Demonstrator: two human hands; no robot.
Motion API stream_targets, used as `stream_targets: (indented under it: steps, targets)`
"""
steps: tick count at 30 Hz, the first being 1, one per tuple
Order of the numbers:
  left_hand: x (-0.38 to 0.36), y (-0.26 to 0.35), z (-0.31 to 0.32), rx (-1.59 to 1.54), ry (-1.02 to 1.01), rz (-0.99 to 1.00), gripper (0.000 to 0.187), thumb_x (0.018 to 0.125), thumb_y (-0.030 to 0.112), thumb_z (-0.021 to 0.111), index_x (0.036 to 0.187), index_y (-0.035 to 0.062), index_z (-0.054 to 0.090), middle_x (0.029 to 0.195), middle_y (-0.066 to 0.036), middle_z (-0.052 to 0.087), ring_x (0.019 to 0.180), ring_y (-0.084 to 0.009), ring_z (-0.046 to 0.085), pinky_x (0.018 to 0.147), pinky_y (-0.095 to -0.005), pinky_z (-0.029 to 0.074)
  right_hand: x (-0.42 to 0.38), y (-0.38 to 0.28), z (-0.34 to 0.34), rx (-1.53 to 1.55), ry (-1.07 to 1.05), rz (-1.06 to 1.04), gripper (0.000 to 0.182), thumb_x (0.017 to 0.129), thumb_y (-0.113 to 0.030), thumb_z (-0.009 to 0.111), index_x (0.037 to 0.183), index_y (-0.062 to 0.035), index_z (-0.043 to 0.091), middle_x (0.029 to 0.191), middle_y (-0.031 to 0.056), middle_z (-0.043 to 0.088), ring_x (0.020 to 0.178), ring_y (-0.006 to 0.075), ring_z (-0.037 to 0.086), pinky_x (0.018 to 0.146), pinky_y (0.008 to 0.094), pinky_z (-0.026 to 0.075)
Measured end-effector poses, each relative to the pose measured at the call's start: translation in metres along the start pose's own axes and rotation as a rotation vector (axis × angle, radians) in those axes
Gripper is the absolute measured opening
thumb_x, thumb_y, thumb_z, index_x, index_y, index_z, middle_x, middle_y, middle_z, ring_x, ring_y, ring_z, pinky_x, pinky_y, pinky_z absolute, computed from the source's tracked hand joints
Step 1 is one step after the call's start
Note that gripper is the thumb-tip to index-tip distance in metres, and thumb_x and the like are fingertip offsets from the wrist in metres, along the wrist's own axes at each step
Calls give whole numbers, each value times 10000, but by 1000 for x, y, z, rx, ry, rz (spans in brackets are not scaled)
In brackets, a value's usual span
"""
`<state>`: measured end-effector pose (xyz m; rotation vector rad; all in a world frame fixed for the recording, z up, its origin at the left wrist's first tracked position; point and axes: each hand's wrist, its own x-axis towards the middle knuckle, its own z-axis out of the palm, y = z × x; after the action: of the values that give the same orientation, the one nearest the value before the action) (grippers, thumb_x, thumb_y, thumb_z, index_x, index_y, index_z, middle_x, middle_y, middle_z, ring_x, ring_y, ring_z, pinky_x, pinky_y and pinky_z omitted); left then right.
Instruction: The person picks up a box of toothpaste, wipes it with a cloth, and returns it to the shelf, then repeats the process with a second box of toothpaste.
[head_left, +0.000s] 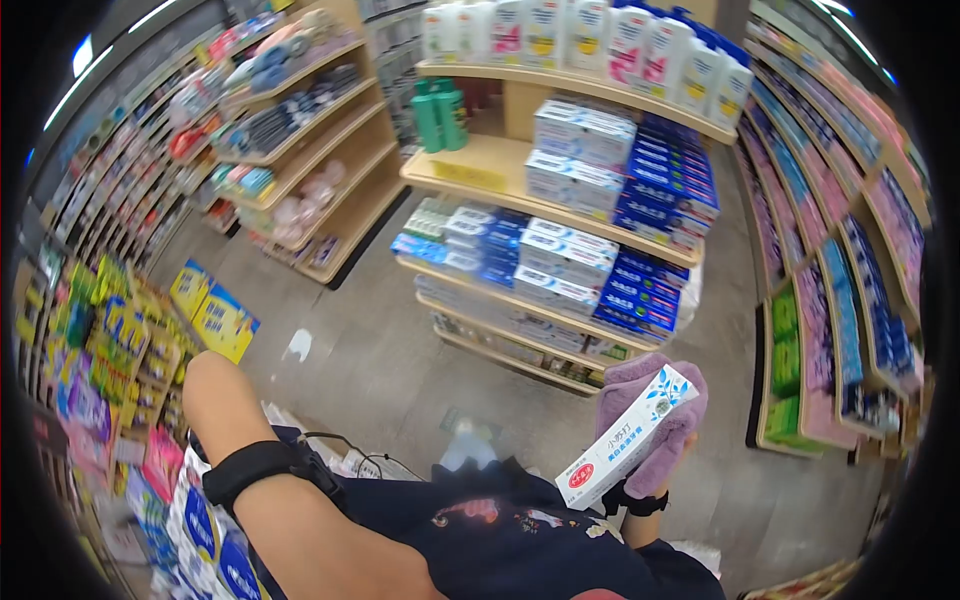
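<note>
My right hand (688, 446) is closed round a white toothpaste box (628, 437) with blue leaf print and a red oval logo. A soft, fuzzy purple item (668, 462), perhaps a folded cloth, lies behind the box in the same hand. Most of the fingers are hidden by these two things, and a black strap circles the wrist. On the left, my left arm (330, 530) reaches forward with a black strap (262, 472) round it. Its far end shows as a rounded, blurred shape; the left fingers are out of sight, so any hold there is hidden.
Ahead stands a wooden shelf unit (560, 205) with stacked toothpaste boxes (665, 180), white pump bottles (585, 35) and green bottles (440, 118). Stocked shelves line the right aisle. Colourful packets (110, 340) and a yellow-blue sign (215, 310) are at the left, above grey floor (370, 340).
</note>
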<state>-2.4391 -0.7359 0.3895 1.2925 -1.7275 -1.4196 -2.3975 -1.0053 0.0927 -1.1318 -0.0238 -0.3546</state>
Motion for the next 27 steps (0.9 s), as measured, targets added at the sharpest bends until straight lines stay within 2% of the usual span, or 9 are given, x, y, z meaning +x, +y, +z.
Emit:
stream_targets:
  steps: [2, 6, 8, 9, 12, 15, 16, 18, 27]
  targets:
    - [-16, 35, -12, -27, 265, 20, 372, 715, 252, 699, 921, -34, 582, 942, -186, 580, 884, -333, 578, 679, -395, 504, 17, -17, 33, 142, -23, 138, 702, 895, -616, 415, 1178, 19, 514, 957, 136, 646, 867, 204, 624, 750, 340, 514]
    - [8, 49, 23, -1, 465, -5, 370, 702, 235, 706, 915, -39, 580, 930, -194, 575, 866, -341, 577, 689, -398, 498, 15, -1, 18, 388, -67, 312, 734, 877, -640, 415, 1213, 10, 470, 977, 140, 640, 892, 220, 614, 777, 360, 504]
    - [18, 57, 27, -42, 371, -181, 370, 696, 230, 708, 904, -46, 574, 926, -202, 571, 864, -347, 574, 702, -404, 491, 19, 4, 19, 429, -126, 381, 727, 876, -633, 424, 1207, 13, 474, 974, 141, 642, 888, 222, 616, 773, 360, 507]
    - [4, 92, 14, -73, 386, -203, 370, 696, 230, 708, 904, -46, 574, 926, -202, 571, 864, -347, 574, 702, -404, 491, 23, -9, 38, 442, -139, 420, 724, 875, -629, 429, 1204, 14, 476, 973, 142, 642, 885, 223, 617, 771, 360, 508]
    - [26, 87, 15, -116, 261, -285, 357, 700, 228, 702, 887, -45, 570, 890, -196, 569, 863, -351, 573, 716, -406, 484, 29, -6, 39, 451, -232, 468, 715, 872, -618, 443, 1195, 18, 482, 968, 144, 644, 879, 225, 621, 765, 359, 512]
    - [54, 63, 26, -100, 420, -162, 355, 678, 212, 715, 878, -43, 569, 843, -186, 567, 848, -352, 574, 728, -412, 479, 33, 4, 34, 464, -313, 496, 706, 870, -607, 456, 1187, 22, 488, 964, 145, 646, 872, 228, 625, 759, 358, 516]
    - [48, 88, 25, -108, 540, -108, 324, 695, 218, 693, 859, -33, 569, 822, -176, 566, 829, -344, 571, 704, -409, 474, 34, -6, 46, 471, -327, 520, 702, 869, -604, 461, 1184, 24, 490, 963, 146, 647, 870, 229, 626, 757, 358, 517]
    - [66, 85, 29, -75, 717, -29, 303, 706, 231, 675, 844, -19, 572, 813, -164, 566, 816, -334, 569, 685, -404, 469, 38, -1, 39, 475, -361, 534, 696, 868, -597, 470, 1178, 26, 494, 960, 147, 648, 865, 231, 628, 754, 358, 520]
    - [129, 74, 37, -96, 745, -203, 383, 653, 294, 720, 882, 17, 587, 917, -140, 579, 873, -315, 572, 730, -382, 474, 50, 23, 23, 517, -499, 610, 669, 861, -565, 511, 1151, 38, 513, 947, 152, 654, 845, 239, 639, 736, 356, 532]
